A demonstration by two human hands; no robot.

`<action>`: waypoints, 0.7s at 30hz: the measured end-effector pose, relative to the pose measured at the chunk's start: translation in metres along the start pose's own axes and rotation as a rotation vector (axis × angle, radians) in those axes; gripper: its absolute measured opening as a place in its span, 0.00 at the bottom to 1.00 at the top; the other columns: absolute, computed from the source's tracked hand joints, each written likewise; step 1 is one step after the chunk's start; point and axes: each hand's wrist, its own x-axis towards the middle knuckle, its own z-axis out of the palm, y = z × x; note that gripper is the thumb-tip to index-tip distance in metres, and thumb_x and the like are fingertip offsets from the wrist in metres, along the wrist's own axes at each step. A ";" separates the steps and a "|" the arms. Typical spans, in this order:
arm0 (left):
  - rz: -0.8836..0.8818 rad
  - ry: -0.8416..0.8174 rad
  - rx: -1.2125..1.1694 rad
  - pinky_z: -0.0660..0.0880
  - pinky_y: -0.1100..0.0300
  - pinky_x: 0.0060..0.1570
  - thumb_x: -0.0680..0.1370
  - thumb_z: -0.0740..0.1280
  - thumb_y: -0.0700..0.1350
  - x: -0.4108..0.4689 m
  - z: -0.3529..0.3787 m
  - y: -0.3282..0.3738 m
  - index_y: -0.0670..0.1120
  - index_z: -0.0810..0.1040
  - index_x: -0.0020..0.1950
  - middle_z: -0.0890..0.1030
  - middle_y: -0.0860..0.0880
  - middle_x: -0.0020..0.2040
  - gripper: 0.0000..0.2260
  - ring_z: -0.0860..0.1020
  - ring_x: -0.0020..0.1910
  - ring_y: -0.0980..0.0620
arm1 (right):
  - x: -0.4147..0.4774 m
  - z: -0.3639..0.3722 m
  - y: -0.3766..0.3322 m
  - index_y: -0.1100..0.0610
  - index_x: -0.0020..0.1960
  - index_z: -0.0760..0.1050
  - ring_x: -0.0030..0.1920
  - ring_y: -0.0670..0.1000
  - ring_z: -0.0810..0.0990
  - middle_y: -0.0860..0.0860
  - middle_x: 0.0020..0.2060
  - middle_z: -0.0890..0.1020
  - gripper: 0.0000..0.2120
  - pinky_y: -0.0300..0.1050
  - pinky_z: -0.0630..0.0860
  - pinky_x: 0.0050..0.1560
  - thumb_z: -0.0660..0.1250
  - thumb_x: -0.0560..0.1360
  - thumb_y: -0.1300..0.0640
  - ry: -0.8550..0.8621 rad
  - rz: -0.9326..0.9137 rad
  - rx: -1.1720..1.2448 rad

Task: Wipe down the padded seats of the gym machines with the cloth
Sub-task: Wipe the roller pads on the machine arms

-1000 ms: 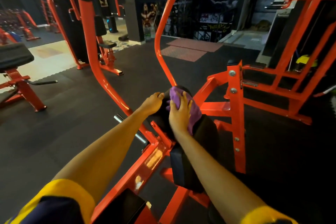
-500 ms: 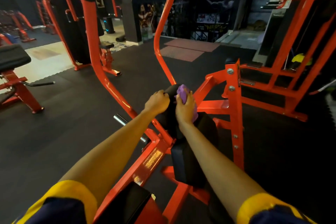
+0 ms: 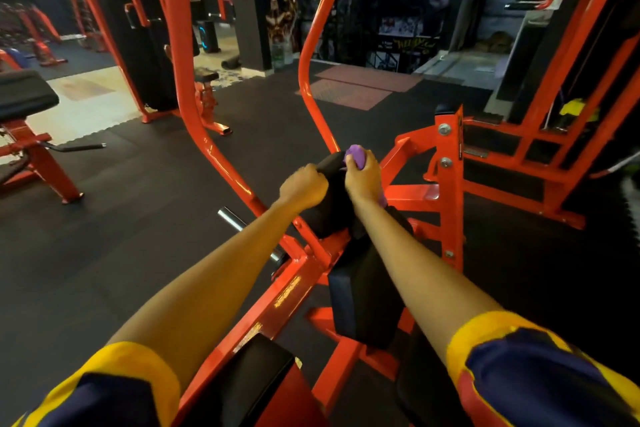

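Black rubber flooring (image 3: 138,218) runs wide and open to my left, out to a pale tiled patch and a black-topped bench (image 3: 24,94) on orange legs at the left edge. Ahead, two reddish mats (image 3: 349,90) lie on the floor before a dark wall.

I lean over an orange machine frame (image 3: 270,305) whose two curved uprights rise on either side of my hands, with only a narrow gap between them. Its long black pad (image 3: 363,291) slopes away from me, and both my hands are at its far top end. My left hand (image 3: 303,185) is curled over the pad's upper left edge, fingers wrapped on the padding. My right hand (image 3: 363,177) clutches the purple cloth (image 3: 356,156), bunched in my fingers at the pad's top rim, with a bit of it showing below my wrist on the pad's right side. The two hands sit just beside each other.

Close on the right an orange post (image 3: 448,191) with two bolts hems that side in. A chrome peg (image 3: 230,217) juts out low on the left, passing behind my forearm.

The far wall has a poster (image 3: 282,21) and yellow graffiti-style lettering (image 3: 412,44), too small and dim for me to read. A worn yellowish patch (image 3: 287,291) on the frame rail shows nothing legible.
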 end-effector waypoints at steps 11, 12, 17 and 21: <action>-0.044 -0.015 -0.103 0.68 0.46 0.67 0.86 0.49 0.50 -0.005 0.002 -0.019 0.40 0.73 0.70 0.73 0.36 0.71 0.21 0.72 0.69 0.35 | -0.073 -0.012 0.006 0.57 0.74 0.73 0.79 0.59 0.63 0.56 0.76 0.71 0.22 0.54 0.58 0.79 0.65 0.82 0.50 -0.077 -0.328 -0.128; -0.021 -0.003 -0.080 0.68 0.46 0.65 0.86 0.50 0.49 -0.007 0.004 -0.017 0.40 0.73 0.68 0.74 0.36 0.70 0.20 0.72 0.68 0.34 | -0.050 -0.009 0.002 0.56 0.71 0.75 0.76 0.61 0.67 0.57 0.73 0.74 0.21 0.56 0.60 0.78 0.65 0.81 0.49 -0.076 -0.250 -0.113; 0.041 0.022 -0.114 0.71 0.48 0.62 0.83 0.53 0.46 -0.009 0.004 -0.019 0.43 0.75 0.67 0.76 0.39 0.67 0.18 0.75 0.65 0.37 | 0.006 -0.007 -0.004 0.50 0.59 0.80 0.60 0.58 0.80 0.53 0.57 0.83 0.22 0.59 0.75 0.65 0.59 0.73 0.39 -0.035 -0.014 -0.032; -0.104 0.006 -0.321 0.71 0.53 0.56 0.84 0.54 0.47 0.005 -0.004 -0.036 0.41 0.79 0.60 0.80 0.40 0.61 0.17 0.77 0.61 0.40 | -0.087 -0.004 -0.006 0.55 0.71 0.74 0.74 0.58 0.70 0.54 0.70 0.76 0.21 0.57 0.66 0.74 0.66 0.81 0.49 -0.051 -0.311 -0.112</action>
